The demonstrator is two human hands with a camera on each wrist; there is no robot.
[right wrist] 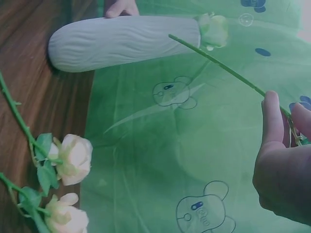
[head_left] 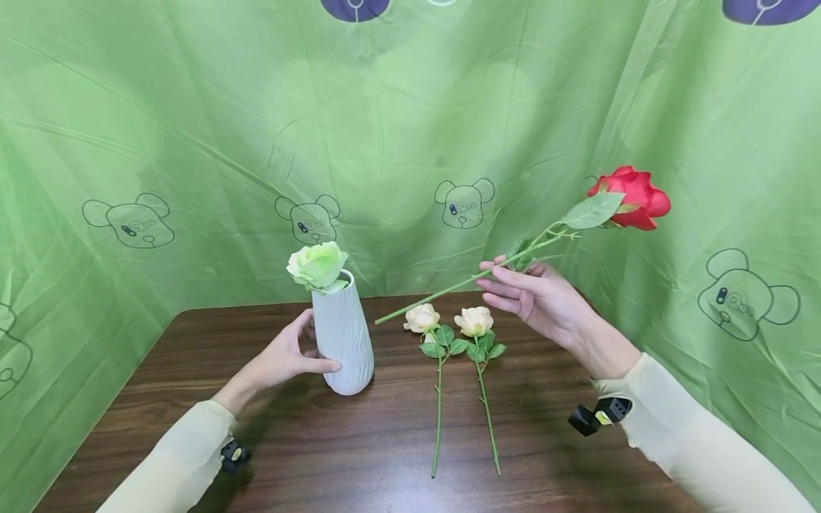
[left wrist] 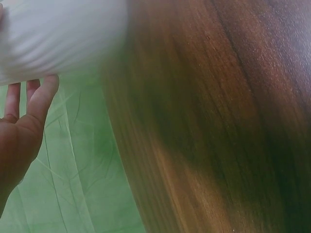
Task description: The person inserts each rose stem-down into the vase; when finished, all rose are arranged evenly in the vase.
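The left hand (head_left: 285,360) reaches in from the near left, thumb forward and fingers curved round the side of the vase (head_left: 343,333). The right hand (head_left: 535,296) is raised on the far right, palm turned left, fingers nearly straight, pinching a flower stem (head_left: 449,288) between thumb and fingertips. Both forearms wear pale sleeves, each with a small dark device at the wrist.

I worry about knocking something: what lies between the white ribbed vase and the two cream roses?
In the head view, only bare dark wooden table separates white ribbed vase from cream roses; red rose's stem tip hangs above.
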